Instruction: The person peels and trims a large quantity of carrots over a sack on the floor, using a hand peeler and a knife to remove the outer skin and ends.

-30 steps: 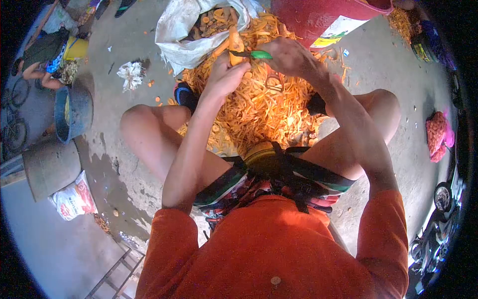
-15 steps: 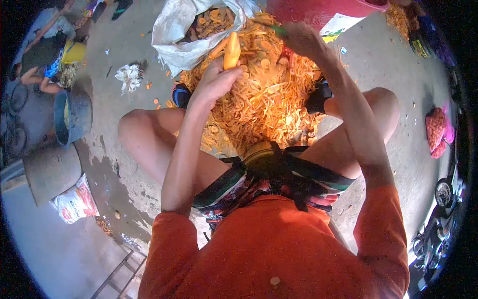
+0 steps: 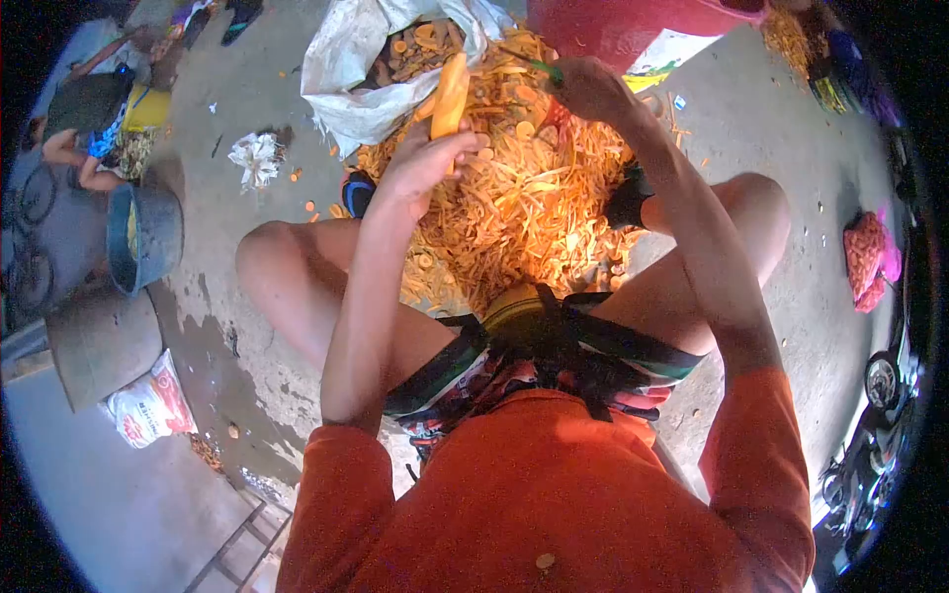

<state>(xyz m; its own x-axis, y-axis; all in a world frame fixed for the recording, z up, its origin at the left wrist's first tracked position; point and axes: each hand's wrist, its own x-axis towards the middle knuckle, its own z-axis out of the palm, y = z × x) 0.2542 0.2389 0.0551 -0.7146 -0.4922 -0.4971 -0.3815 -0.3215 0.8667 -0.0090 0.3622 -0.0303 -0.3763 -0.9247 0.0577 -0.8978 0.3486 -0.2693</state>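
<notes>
My left hand (image 3: 427,170) is closed around the lower end of a peeled orange carrot (image 3: 451,96), which points up and tilts slightly right. To its right, my right hand (image 3: 595,91) grips a green-handled knife (image 3: 542,67). The thin blade points left toward the carrot but is apart from it. Below both hands, a large heap of orange carrot peelings (image 3: 524,212) with cut round pieces spreads between my legs. Beyond my left hand lies an open white sack (image 3: 336,84) with carrots and cut ends inside.
A red tub (image 3: 593,30) stands at the far side of the heap. On the left are a grey bucket (image 3: 148,237), a printed sack (image 3: 150,403) and another person (image 3: 89,119). A red mesh bag (image 3: 864,262) lies on the right, with motorbikes (image 3: 875,435) behind it.
My left hand has tilted the carrot a little to the right, and its tip is higher. My right hand and the knife have shifted slightly downward.
</notes>
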